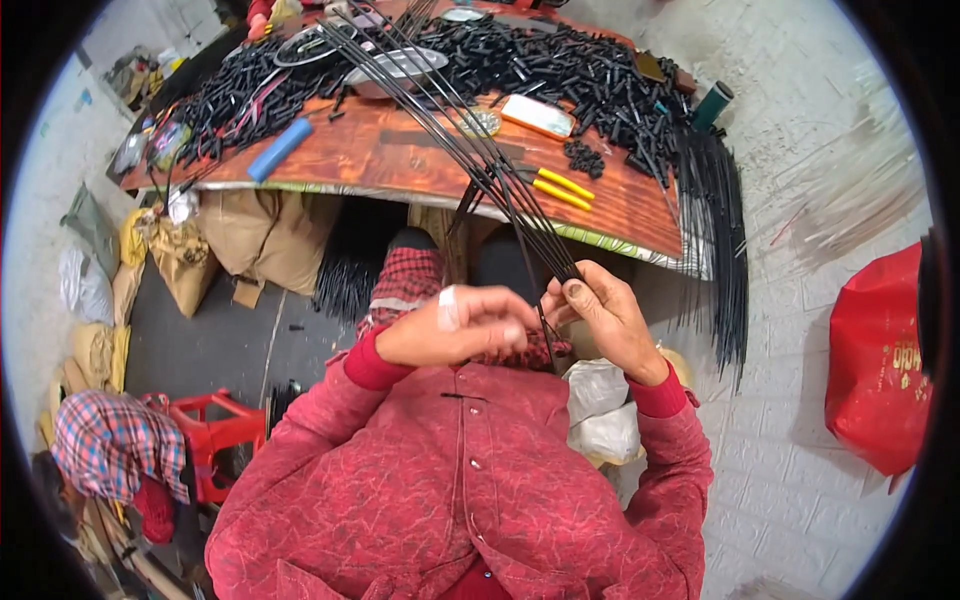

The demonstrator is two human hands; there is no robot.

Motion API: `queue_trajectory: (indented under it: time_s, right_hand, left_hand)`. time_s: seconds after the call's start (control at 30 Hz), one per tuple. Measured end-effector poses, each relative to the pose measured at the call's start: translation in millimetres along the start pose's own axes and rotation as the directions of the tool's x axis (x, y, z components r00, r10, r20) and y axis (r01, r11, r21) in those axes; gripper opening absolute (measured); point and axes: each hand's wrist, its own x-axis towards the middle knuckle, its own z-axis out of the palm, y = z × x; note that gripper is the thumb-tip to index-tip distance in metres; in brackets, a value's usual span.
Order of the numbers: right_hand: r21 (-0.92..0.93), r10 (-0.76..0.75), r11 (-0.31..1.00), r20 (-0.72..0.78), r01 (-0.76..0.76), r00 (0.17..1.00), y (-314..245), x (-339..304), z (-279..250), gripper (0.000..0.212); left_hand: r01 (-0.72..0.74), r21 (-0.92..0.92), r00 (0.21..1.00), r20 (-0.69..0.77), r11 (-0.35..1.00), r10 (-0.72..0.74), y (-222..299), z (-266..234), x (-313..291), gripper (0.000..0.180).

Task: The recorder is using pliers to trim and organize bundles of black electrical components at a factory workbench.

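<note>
Thin long black rods (552, 250) are bunched in my right hand (608, 312), with thumb and fingers closed round their near ends. They slant up and to the left over the table. Beside that grip, my left hand (465, 325) has its fingers loosely stretched and the thumb apart; white tape wraps one finger. A dark strand hangs down between the two hands, and its exact hold is hard to see. Pliers with yellow handles (565, 190) lie on the wooden table (350, 150) just beyond the rods.
Small black tubular pieces (560, 60) heap across the table's far side. A blue roll (281, 150) and a white-and-orange box (538, 116) lie nearer. More black rods (728, 240) hang off the right edge. At left stands a red stool (215, 430); a red bag (880, 360) is right.
</note>
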Motion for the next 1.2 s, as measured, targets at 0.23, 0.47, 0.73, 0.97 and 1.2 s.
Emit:
queue_trajectory:
  time_s: [0.23,0.47,0.73,0.97,1.2]
  right_hand:
    - [-0.063,0.021,0.998,0.039,-0.018,0.999,11.3,-8.2,20.5,0.022]
    - [-0.134,-0.001,0.991,0.044,0.007,0.999,15.8,-8.2,26.4,0.020]
    - [-0.106,-0.009,0.994,-0.030,0.006,1.000,24.9,-3.4,34.1,0.020]
    - [-0.187,0.022,0.982,-0.039,-0.029,0.999,25.6,5.3,36.1,0.023]
    - [-0.199,0.018,0.980,-0.031,-0.024,0.999,34.5,17.5,34.6,0.024]
  left_hand:
    - [-0.114,0.006,0.888,-0.447,0.993,0.105,-23.5,1.8,-3.6,0.027]
    - [-0.281,-0.080,0.748,-0.643,0.956,0.166,-19.5,-0.6,4.9,0.031]
    - [-0.377,-0.230,0.713,-0.690,0.897,0.123,-27.0,-5.1,14.0,0.029]
    - [-0.352,-0.183,0.695,-0.708,0.918,0.125,-37.0,-13.5,17.5,0.025]
    - [-0.340,-0.222,0.684,-0.725,0.914,0.078,-43.9,-22.4,22.8,0.025]
